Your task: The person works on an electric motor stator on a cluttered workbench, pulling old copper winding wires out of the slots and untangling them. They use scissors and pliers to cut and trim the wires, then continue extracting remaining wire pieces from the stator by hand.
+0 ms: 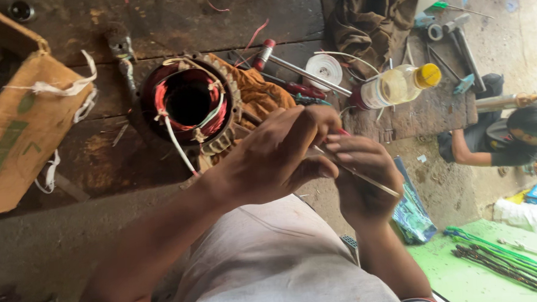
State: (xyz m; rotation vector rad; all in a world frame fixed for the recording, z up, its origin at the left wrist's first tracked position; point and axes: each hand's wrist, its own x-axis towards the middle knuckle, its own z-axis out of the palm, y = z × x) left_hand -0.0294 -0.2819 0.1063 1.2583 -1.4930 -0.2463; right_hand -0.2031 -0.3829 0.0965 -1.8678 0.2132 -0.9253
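While the head camera is looking straight down, both hands are meeting in the middle of the picture, just above the person's lap. The left hand [275, 154] is curling its fingers inward, thumb and forefinger closing on the upper end of a thin pale sleeve [368, 180], where a short red wire tip [343, 132] is showing. The right hand [362, 177] is wrapping loosely round the same sleeve lower down, its fingertips pressing against the left hand's fingertips. The sleeve's long axis is running on a slant, from the pinch at upper left down to lower right, and its free end is poking out past the right hand's knuckles. So the working end is lying between the two hands, nearer the left thumb.

Beyond the hands, farther from the body, a motor stator [189, 106] with red windings and white ties is sitting on the dark workbench [170, 18], well apart from the sleeve and on the left hand's side. A plastic bottle [400, 84] with a yellow cap is lying to the right of it. Another person [512, 135] is crouching at the right edge, clear of these hands.
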